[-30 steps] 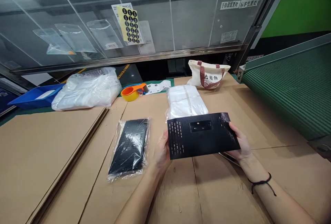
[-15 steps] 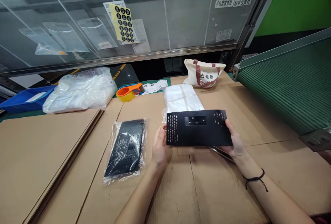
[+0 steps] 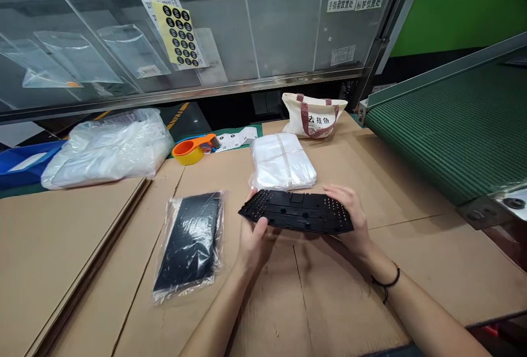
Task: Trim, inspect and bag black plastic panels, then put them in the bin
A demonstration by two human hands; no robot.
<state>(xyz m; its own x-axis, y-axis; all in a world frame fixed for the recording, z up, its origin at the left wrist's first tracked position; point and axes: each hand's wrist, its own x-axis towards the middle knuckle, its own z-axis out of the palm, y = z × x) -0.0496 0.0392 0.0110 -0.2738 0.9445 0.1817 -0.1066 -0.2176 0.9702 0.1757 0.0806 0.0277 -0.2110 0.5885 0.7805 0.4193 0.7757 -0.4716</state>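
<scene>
A black plastic panel [image 3: 294, 214] with slotted ends is held above the cardboard, its ribbed side with small clips facing up toward me. My left hand [image 3: 251, 236] grips its left end, thumb on the near edge and fingers behind. My right hand [image 3: 353, 222] is at the right end, with its fingers fairly straight along the far corner and the thumb hidden. Left of my hands lies a black panel in a clear plastic bag [image 3: 189, 241]. Just beyond the held panel is a stack of clear bags [image 3: 283, 162] with a band around it.
Cardboard [image 3: 333, 296] covers the bench. Farther back are an orange tape dispenser [image 3: 191, 149], a plastic-wrapped bundle [image 3: 109, 148], a blue tray [image 3: 27, 165] and a cloth tote bag [image 3: 315, 115]. A green conveyor [image 3: 448, 126] rises at right. A yellow sticker sheet [image 3: 179, 33] hangs ahead.
The panel has turned over from its smooth face to its ribbed side. My right hand's fingers have moved up over its far corner. The whole view has shifted slightly right.
</scene>
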